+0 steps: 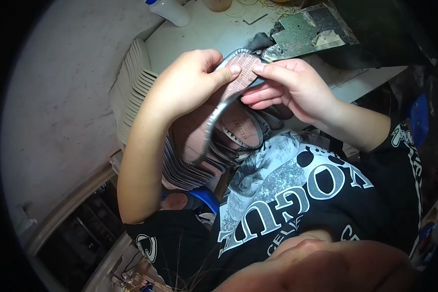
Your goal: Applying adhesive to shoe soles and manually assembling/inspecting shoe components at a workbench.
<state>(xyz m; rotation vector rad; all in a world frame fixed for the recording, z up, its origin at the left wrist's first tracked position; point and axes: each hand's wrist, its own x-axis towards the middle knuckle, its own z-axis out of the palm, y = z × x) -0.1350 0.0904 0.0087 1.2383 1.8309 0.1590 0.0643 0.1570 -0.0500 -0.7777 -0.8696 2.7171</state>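
My left hand (192,78) and my right hand (289,85) together hold a flat pinkish shoe insole (242,73) with a dark grey rim, raised above the workbench. The left thumb presses on its textured face and the right fingertips pinch its upper edge. Below the hands, on my lap, lies a stack of similar pink insoles (190,160), and one brown insole (243,129) rests on top of it.
A stack of pale insoles (131,82) leans at the bench's left edge. A worn green metal plate (306,31) lies on the white workbench (204,34) behind the hands. A white bottle (172,9) stands at the far left.
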